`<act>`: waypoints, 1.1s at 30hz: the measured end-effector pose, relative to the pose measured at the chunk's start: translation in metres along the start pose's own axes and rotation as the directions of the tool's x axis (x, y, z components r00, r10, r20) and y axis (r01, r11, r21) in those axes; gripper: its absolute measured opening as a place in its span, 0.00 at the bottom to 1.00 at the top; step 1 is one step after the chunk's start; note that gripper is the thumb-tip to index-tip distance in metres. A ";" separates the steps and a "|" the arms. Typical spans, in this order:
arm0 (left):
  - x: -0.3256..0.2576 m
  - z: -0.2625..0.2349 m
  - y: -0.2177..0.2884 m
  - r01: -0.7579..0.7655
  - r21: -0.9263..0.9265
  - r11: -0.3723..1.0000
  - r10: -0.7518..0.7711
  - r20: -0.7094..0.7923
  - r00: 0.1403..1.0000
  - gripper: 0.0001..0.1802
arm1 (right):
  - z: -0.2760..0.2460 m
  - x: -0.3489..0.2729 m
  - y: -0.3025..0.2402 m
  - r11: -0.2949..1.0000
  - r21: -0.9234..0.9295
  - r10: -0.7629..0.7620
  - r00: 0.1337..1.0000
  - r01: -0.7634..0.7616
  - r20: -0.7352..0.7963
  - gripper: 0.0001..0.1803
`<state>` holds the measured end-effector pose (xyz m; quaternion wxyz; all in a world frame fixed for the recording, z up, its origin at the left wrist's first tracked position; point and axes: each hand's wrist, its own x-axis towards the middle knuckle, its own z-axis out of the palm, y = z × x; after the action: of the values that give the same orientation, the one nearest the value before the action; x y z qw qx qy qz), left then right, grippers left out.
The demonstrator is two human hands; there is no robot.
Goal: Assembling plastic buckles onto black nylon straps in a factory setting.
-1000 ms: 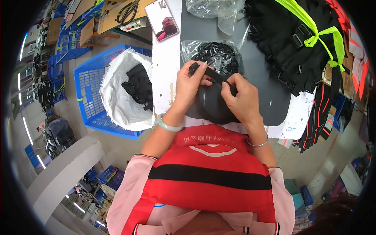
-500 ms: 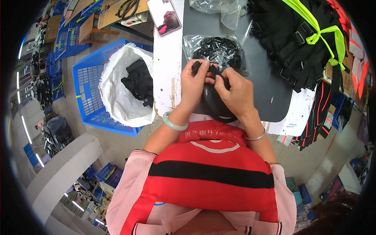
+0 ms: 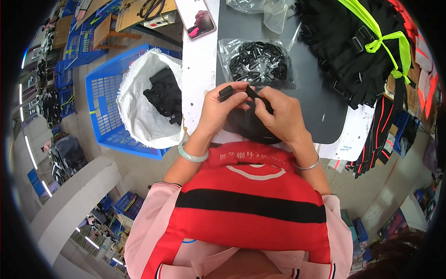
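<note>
At the centre of the frame, just above the person's red and black top, both hands meet over a dark grey mat (image 3: 320,107) on a white table (image 3: 197,83). The left hand (image 3: 218,109) is curled shut, thumb and forefinger pinching a small black plastic buckle (image 3: 226,92) that sticks out toward the upper left. The right hand (image 3: 281,116) is also closed, its fingertips gripping a black webbing strap (image 3: 259,98) that runs up toward the buckle; whether strap and buckle touch cannot be told. A dark rounded mass of black fabric (image 3: 248,126) lies under both hands.

Just above the hands sits a clear plastic bag (image 3: 260,63), roughly square, packed with glossy black plastic parts. Higher, at the top edge, lies a crumpled, clear, seemingly empty bag (image 3: 269,9). A phone (image 3: 199,17) rests at the top centre of the table.

In the upper right, a heap of black straps (image 3: 344,51) is tied with a neon yellow-green ribbon (image 3: 381,42). To the left of centre, a blue plastic crate (image 3: 100,107) on the floor holds a white woven sack (image 3: 139,116) with black pieces inside.
</note>
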<state>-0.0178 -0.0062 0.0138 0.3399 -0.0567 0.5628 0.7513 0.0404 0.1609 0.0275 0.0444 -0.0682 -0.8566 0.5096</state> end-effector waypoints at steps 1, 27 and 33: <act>-0.001 0.000 0.001 0.005 0.014 1.000 -0.006 0.005 1.000 0.13 | 0.000 -0.001 0.000 1.000 -0.003 -0.029 0.999 0.029 0.017 0.05; -0.014 0.004 0.003 -0.089 0.280 0.956 0.095 -0.005 0.995 0.10 | -0.005 -0.011 0.005 0.994 0.101 0.025 0.998 -0.031 0.065 0.05; -0.008 0.010 0.006 -0.009 -0.173 0.985 0.007 -0.016 1.000 0.41 | 0.006 -0.013 0.001 0.480 0.656 0.268 0.809 -0.583 0.522 0.09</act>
<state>-0.0121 -0.0018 0.0266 0.3263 -0.0896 0.4981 0.7984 0.0520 0.1543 0.0236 -0.2132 -0.1638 -0.4861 0.8315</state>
